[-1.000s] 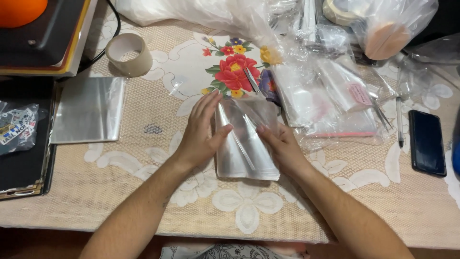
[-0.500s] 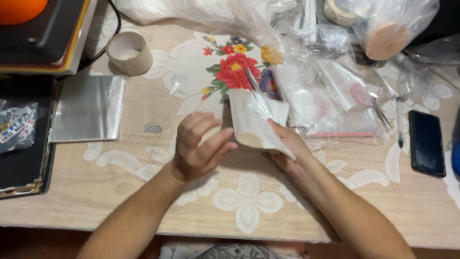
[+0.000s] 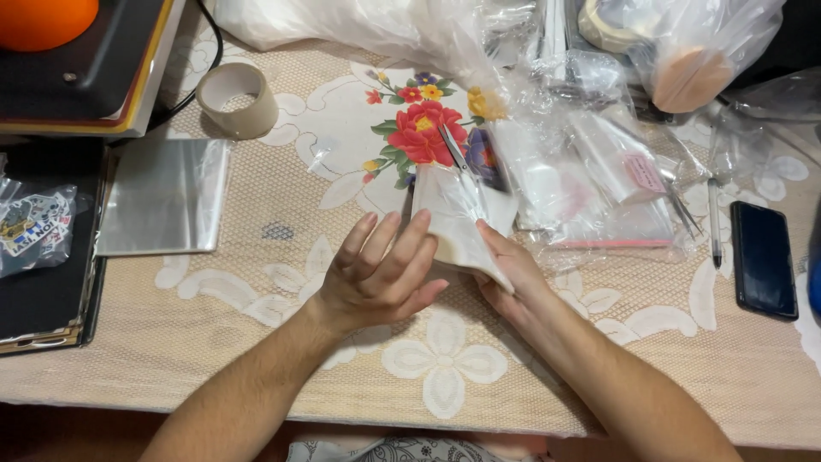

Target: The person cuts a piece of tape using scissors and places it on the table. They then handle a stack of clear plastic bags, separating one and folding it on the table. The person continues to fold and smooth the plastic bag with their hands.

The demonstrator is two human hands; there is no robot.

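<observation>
Since a moment ago you have lifted the clear pouch (image 3: 457, 218) off the cloth and tilted it up — before, both palms pressed it flat. Your worktop (image 3: 256, 376) carries a beige lace cloth with a red flower print (image 3: 419, 128). Along its far edge lies a heap of clear plastic bags (image 3: 581, 162), reaching over to the right. At far left sits a dark machine (image 3: 85, 68) with an orange round thing on it, and beneath that a stack of flat shiny sleeves (image 3: 167, 195). A black phone (image 3: 764, 259) lies at the right edge, with a pen just beside it, and a roll of tape (image 3: 237, 98) stands near the machine.

Your right hand (image 3: 505, 269) holds the pouch from below, its grip closed on the lower edge — thumb on the front. Your left hand (image 3: 380, 269) is loosely open, fingers spread, fingertips touching the pouch's left side. The pouch sits above the cloth, between your hands, just below the flower print.
</observation>
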